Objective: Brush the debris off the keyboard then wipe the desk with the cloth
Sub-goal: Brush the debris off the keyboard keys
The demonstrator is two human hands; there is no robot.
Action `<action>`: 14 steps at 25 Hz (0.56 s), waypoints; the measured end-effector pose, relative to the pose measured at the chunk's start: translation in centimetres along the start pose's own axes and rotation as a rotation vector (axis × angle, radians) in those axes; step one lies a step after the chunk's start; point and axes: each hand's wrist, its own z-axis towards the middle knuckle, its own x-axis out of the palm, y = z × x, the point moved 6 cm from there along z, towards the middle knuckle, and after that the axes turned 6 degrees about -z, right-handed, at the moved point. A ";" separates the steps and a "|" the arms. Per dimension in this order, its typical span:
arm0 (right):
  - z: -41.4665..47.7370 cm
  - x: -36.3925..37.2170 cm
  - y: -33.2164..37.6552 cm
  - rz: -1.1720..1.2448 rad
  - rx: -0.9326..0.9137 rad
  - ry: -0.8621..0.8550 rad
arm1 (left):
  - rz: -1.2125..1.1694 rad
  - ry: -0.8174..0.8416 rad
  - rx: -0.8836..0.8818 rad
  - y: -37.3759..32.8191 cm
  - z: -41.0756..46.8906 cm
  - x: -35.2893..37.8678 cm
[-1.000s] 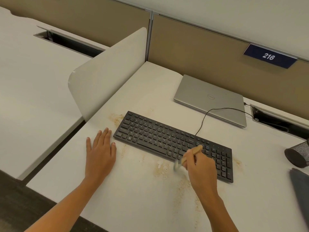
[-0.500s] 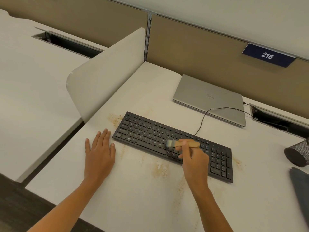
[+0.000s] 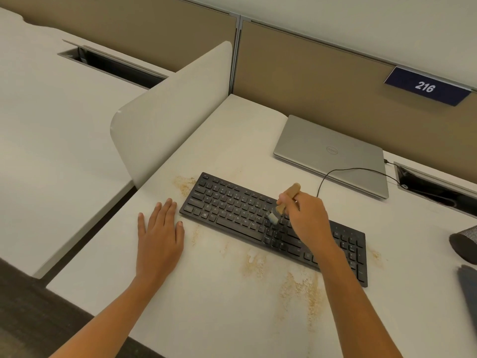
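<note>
Now right hand [image 3: 307, 219] fingers [image 3: 284, 198] grip a wooden brush [image 3: 293, 189] on the black keyboard [image 3: 232, 210]; left hand [image 3: 160, 236] lies flat.

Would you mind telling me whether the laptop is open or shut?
Shut: the laptop lies flat on the desk, lid logo facing up.

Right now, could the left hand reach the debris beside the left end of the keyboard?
Probably yes: the left hand lies flat on the desk near that debris, with bare desk between them.
</note>
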 end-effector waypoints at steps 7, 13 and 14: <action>2.2 3.6 2.3 0.236 -0.166 0.071 | 0.002 -0.005 -0.004 0.0 -0.1 0.0; 4.2 7.6 6.6 0.456 -0.192 0.137 | 0.005 0.006 -0.006 0.0 -0.1 0.1; 4.5 8.5 7.6 0.470 -0.190 0.157 | 0.004 0.007 -0.008 0.0 -0.1 0.1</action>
